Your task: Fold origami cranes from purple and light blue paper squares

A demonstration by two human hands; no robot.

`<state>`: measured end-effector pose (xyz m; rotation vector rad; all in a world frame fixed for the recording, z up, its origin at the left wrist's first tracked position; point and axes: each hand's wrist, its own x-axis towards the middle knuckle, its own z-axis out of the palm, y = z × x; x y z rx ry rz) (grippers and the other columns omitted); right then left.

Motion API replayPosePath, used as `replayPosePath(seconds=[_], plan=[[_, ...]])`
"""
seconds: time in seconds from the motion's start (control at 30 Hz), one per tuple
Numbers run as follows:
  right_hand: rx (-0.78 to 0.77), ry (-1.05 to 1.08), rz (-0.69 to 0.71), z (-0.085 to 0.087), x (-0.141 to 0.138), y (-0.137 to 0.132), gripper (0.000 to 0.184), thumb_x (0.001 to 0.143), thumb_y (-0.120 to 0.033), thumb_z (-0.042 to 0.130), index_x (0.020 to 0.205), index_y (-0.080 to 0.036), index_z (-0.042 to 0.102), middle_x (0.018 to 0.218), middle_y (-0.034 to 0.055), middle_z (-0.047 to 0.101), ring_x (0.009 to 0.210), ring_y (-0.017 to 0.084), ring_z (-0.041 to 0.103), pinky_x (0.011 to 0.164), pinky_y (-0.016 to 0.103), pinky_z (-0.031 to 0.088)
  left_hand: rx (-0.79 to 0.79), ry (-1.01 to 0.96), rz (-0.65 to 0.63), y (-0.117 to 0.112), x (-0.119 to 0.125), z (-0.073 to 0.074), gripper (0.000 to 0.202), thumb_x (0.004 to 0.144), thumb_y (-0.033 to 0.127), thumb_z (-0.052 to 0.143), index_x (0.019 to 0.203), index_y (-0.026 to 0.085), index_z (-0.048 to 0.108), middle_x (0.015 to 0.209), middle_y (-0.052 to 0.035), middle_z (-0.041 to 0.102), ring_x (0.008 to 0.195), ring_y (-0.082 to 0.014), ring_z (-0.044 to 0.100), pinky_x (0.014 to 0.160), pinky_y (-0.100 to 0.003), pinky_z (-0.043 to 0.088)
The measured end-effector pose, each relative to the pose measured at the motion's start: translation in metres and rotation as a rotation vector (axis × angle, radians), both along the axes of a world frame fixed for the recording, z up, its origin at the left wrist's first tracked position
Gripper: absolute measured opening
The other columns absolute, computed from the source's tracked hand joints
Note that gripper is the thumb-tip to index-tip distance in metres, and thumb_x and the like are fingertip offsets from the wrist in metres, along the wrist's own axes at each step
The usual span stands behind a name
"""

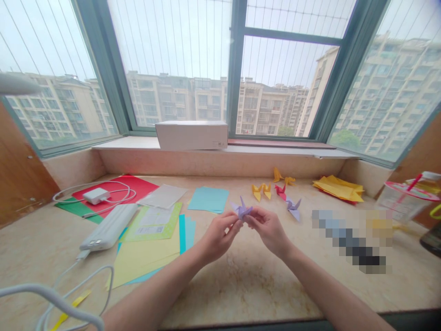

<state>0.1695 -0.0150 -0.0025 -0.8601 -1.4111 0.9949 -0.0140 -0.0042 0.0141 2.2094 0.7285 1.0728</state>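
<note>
Both my hands meet over the middle of the marble counter (pixel 241 280), pinching a small purple paper crane (pixel 241 209). My left hand (pixel 217 236) grips its left side with closed fingers. My right hand (pixel 268 229) holds its right side, fingers pinched. Just beyond my hands stand finished cranes: a yellow one (pixel 261 190), a red one (pixel 280 191), a lavender one (pixel 293 207) and an orange one (pixel 280 177) further back.
Coloured paper sheets lie at the left: light blue (pixel 208 199), yellow (pixel 144 259), red (pixel 138 186). A white power bank (pixel 109 226) and charger (pixel 95 195) with cables lie at the far left. A yellow paper stack (pixel 339 188) and plastic cup (pixel 403 200) sit right. A white box (pixel 191 134) rests on the sill.
</note>
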Motion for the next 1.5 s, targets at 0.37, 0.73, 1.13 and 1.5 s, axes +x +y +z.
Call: replayPosePath(seconds=[0.37, 0.73, 1.13, 1.5], plan=[[-0.028, 0.066, 0.015, -0.002, -0.002, 0.002, 0.037, 0.077, -0.04, 0.08, 0.097, -0.023, 0.053, 0.074, -0.0043, 0.062, 0.06, 0.013, 0.06, 0.056, 0.027, 0.049, -0.256, -0.176, -0.006, -0.007, 0.005, -0.005, 0.03, 0.098, 0.037, 0.046, 0.095, 0.013, 0.064, 0.081, -0.0067, 0.066, 0.073, -0.0156, 0.063, 0.067, -0.027, 0.052], [-0.064, 0.016, 0.062, 0.0, 0.001, -0.001, 0.035, 0.075, -0.036, 0.082, 0.098, -0.019, 0.063, 0.068, -0.0026, 0.063, 0.061, 0.011, 0.057, 0.057, 0.025, 0.044, -0.22, -0.376, -0.015, -0.001, 0.0, -0.004, 0.023, 0.094, 0.033, 0.058, 0.108, 0.016, 0.06, 0.1, -0.0081, 0.063, 0.077, -0.0134, 0.064, 0.07, -0.027, 0.056], [-0.09, -0.017, 0.146, 0.01, 0.01, -0.004, 0.034, 0.073, -0.045, 0.081, 0.086, -0.017, 0.068, 0.072, 0.0033, 0.07, 0.06, 0.013, 0.057, 0.055, 0.026, 0.043, -0.16, -0.385, -0.08, 0.007, -0.002, -0.011, 0.024, 0.095, 0.037, 0.057, 0.105, 0.017, 0.066, 0.108, -0.0088, 0.057, 0.082, -0.0128, 0.061, 0.071, -0.026, 0.057], [-0.091, -0.039, 0.203, 0.011, 0.008, -0.007, 0.031, 0.075, -0.045, 0.079, 0.086, -0.018, 0.068, 0.074, 0.0033, 0.071, 0.06, 0.013, 0.057, 0.054, 0.026, 0.042, -0.219, -0.484, -0.054, 0.007, -0.001, -0.003, 0.032, 0.091, 0.043, 0.061, 0.081, 0.013, 0.067, 0.093, -0.0049, 0.054, 0.069, -0.009, 0.057, 0.063, -0.023, 0.054]])
